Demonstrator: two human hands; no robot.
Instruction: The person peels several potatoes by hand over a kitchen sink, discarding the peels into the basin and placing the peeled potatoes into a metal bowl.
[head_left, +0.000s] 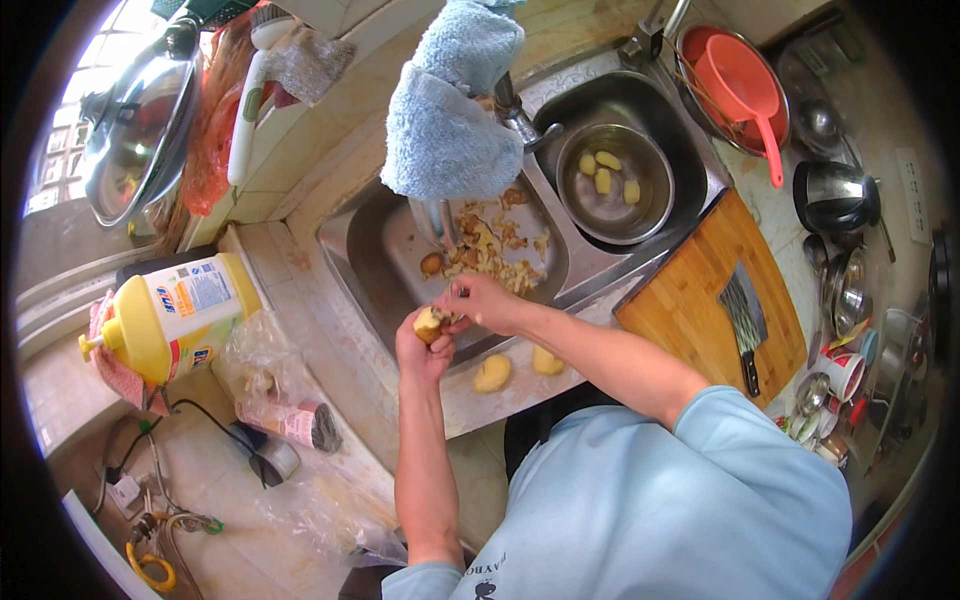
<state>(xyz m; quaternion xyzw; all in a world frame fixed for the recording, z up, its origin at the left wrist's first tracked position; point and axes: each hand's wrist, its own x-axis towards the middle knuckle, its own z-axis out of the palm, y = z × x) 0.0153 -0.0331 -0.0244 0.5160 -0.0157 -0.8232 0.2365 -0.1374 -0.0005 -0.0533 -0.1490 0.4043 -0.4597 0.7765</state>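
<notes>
My left hand (421, 351) grips a partly peeled potato (428, 325) above the front edge of the left sink basin (386, 259). Close against it, my right hand (489, 306) is closed around a small metal tool (454, 289), perhaps a peeler, mostly hidden by the fingers. Potato peelings (487, 251) are heaped in the basin below, beside an unpeeled potato (431, 263). On the counter in front of me lie a peeled potato (493, 373) and another peeled potato (547, 361), partly behind my right forearm. Several peeled pieces sit in water in a steel bowl (660, 202) in the right basin.
A light-blue towel (454, 135) drapes over the faucet (514, 112). To the right, a cleaver (742, 319) rests on a wooden cutting board (675, 289). A red strainer (739, 79) lies behind it in a basin. At left stand a yellow jug (142, 322) and plastic bags (262, 352).
</notes>
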